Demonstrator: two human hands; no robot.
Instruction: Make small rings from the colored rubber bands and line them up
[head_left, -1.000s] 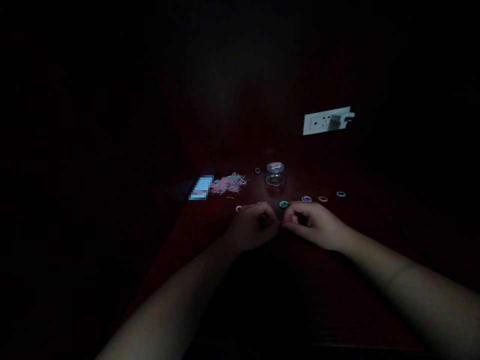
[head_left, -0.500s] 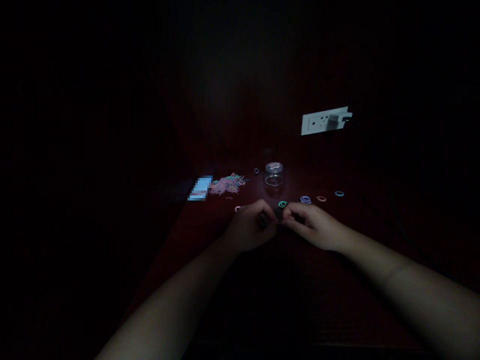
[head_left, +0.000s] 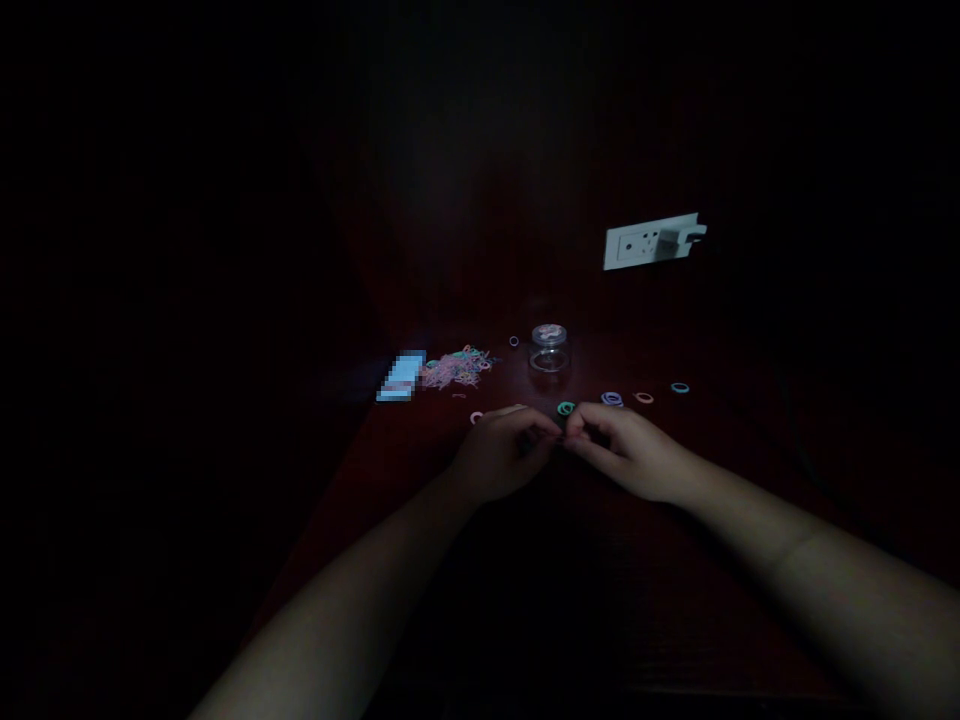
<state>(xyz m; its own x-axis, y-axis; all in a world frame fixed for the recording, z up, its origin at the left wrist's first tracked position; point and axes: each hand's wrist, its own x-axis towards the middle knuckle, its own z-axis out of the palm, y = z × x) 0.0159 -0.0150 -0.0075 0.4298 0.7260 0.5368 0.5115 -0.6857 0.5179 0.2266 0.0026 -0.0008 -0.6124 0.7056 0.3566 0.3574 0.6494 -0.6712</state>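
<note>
My left hand (head_left: 504, 452) and my right hand (head_left: 626, 450) meet over the dark red table, each in a pinch, fingertips almost touching. Whatever lies between the fingertips is too small and dark to make out. Just beyond them are green rubber bands (head_left: 566, 409). To the right lie purple bands (head_left: 612, 398), an orange band (head_left: 643, 398) and a blue band (head_left: 679, 387). A pink band (head_left: 476, 418) shows partly behind my left hand. Farther back, a heap of tangled pastel bands (head_left: 457, 367) sits at the left.
A clear lidded jar (head_left: 550, 352) stands beyond my hands, with a small pale ring (head_left: 514, 341) to its left. A glowing, blurred-out screen (head_left: 402, 376) lies beside the heap. On the back wall is a white socket panel (head_left: 651, 242) with a plug in it.
The fingers of my left hand have stretched out slightly and shifted toward the right fingertips. My right hand and the things on the table stay nearly as they were.
</note>
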